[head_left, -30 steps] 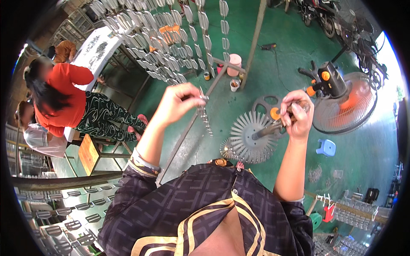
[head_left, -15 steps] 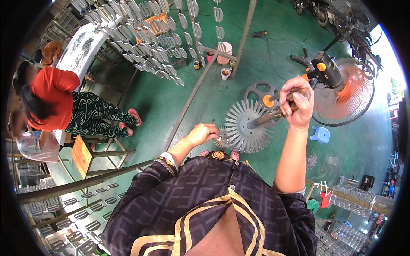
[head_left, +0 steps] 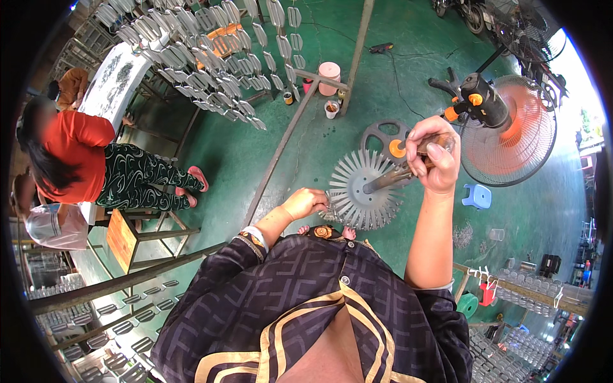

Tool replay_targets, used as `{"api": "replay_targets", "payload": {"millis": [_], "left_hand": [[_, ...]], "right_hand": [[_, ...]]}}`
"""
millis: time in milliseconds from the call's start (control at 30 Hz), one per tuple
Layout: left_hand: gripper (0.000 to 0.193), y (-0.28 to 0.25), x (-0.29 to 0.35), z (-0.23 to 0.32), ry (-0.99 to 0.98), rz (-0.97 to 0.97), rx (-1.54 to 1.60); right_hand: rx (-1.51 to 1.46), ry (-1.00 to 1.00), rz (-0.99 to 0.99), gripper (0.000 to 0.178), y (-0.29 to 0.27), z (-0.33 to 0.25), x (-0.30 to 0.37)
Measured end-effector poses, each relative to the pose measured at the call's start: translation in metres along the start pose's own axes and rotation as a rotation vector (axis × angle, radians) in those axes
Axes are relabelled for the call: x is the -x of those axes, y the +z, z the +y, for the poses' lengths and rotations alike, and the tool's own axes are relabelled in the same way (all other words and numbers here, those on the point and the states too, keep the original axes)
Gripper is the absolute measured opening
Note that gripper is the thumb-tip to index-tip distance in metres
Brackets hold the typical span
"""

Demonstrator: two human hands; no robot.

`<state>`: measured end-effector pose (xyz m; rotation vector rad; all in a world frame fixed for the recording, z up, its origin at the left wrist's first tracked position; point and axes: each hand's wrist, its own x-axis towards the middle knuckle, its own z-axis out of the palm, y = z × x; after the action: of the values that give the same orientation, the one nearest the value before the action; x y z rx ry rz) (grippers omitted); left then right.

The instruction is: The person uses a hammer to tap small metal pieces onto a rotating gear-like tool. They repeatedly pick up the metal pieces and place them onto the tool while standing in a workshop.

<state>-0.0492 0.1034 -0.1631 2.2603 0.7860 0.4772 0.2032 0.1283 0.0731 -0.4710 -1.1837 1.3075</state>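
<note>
My right hand (head_left: 435, 153) is curled, fingers bent, around the top of a brown rod (head_left: 385, 181), whose far end meets the middle of a grey slotted wheel (head_left: 348, 189). My left hand (head_left: 306, 203) is at the left edge of that wheel, thumb and fingertips drawn close together; I cannot tell whether something small is pinched between them. The wheel is in front of me, above the green floor (head_left: 274, 182), between my two hands. Just beyond it is a dark ring-shaped base (head_left: 373, 133) with an orange cap (head_left: 397, 149) near my right hand. To my right are a standing fan (head_left: 525, 137) and a blue stool (head_left: 476, 196). Ahead, metal pieces (head_left: 246, 66) hang in rows, near a pink bucket (head_left: 329, 72). On my left, a person in a red top (head_left: 80, 147) is beside a white tabletop (head_left: 115, 86).
</note>
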Motion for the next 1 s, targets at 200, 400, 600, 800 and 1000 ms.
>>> {"api": "replay_targets", "payload": {"millis": [200,400,600,800,1000], "left_hand": [[0.015,-0.002,0.001,-0.001,-0.003,-0.008,-0.016],[0.015,0.007,0.0,0.003,0.001,-0.011,-0.082],[0.017,-0.001,0.004,0.005,-0.063,-0.07,-0.097],[0.012,-0.171,-0.026,0.062,-0.132,-0.008,-0.216],[0.011,-0.362,-0.055,0.21,0.136,1.173,-0.53]], "right_hand": [[-0.001,0.003,-0.007,0.028,0.0,0.0,0.0],[-0.01,0.009,-0.024,0.027,0.0,0.0,0.001],[-0.019,0.019,-0.023,0.025,0.002,0.0,0.003],[0.015,0.001,0.039,0.019,0.003,0.001,0.009],[-0.054,-0.004,0.012,0.02,-0.004,0.001,0.009]]}}
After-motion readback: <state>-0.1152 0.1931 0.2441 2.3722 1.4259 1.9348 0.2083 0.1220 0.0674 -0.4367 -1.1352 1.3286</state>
